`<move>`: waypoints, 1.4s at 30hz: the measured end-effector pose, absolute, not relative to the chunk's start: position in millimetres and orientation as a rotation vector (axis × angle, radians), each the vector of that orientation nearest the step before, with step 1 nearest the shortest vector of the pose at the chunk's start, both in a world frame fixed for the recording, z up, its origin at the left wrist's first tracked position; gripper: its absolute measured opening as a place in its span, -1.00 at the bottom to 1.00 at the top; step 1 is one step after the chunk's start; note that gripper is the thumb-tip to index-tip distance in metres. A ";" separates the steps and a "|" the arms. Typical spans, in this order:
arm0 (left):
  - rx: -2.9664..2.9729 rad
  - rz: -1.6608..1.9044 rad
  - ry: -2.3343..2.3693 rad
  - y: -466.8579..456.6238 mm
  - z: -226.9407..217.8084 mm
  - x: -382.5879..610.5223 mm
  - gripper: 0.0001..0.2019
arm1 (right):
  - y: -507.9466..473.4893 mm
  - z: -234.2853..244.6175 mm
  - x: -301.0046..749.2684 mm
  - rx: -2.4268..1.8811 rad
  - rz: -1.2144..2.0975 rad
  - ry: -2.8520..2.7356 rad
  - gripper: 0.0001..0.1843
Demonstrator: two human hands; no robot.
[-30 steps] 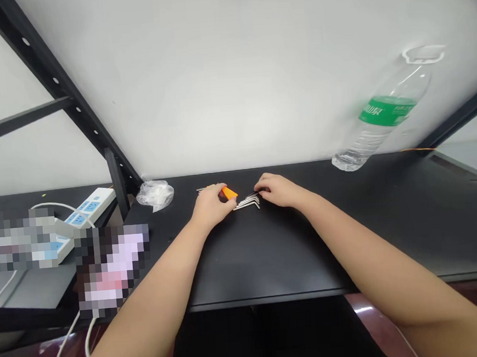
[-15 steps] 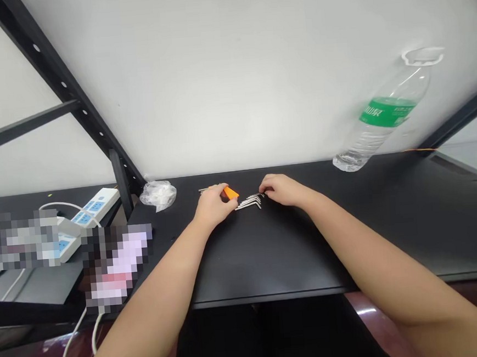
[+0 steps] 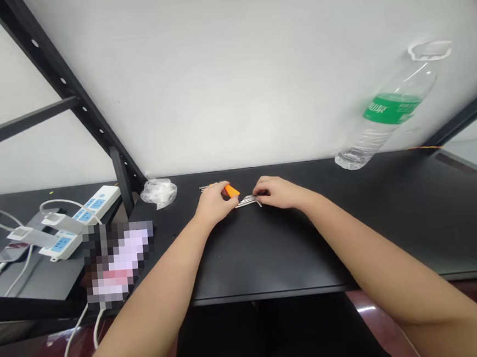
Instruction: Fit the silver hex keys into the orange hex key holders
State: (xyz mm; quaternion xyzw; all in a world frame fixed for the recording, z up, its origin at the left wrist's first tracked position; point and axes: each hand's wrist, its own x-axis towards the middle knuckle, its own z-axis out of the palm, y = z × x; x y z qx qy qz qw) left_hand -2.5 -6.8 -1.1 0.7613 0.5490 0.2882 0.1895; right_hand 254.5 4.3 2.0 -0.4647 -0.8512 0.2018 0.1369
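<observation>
Right hand [image 3: 278,192] has slid left since the earlier frame, and its curled fingers now lie over the bent ends of a fan of thin silver L-shaped hex keys [image 3: 246,201]. That hand is narrowly cupped, though I cannot tell whether it grips the keys or only rests on them. The keys lie flat on a black desktop [image 3: 266,275], just beside the left hand [image 3: 213,204], which is curled around a bright orange wedge-shaped plastic piece [image 3: 232,190]. Whether it holds that piece is also hidden. Thin metal rods [image 3: 210,187] poke out behind the left hand.

The step in hand appears to be handling the hex keys with both hands close together. Any lift would call for the right fingers to close firmly around the keys.

Farther off stand a crumpled clear plastic bag [image 3: 159,193], a white power strip with blue sockets [image 3: 95,203] and a clear plastic water bottle with a green label [image 3: 382,115], lying tilted.
</observation>
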 end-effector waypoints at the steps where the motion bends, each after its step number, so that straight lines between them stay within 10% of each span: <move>1: 2.140 0.811 1.540 -6.7 -1.1 -2.7 -0.54 | 3.4 2.6 253.4 -1.333 0.596 -2.471 -0.81; 18: 1.918 0.925 1.267 -0.9 -12.5 -4.0 -0.45 | -15.5 13.3 228.5 -1.233 0.405 -2.693 -0.91; 42: 1.618 1.040 1.009 -1.9 -10.3 0.3 -0.48 | -4.5 25.0 250.4 -1.215 0.998 -1.928 -0.71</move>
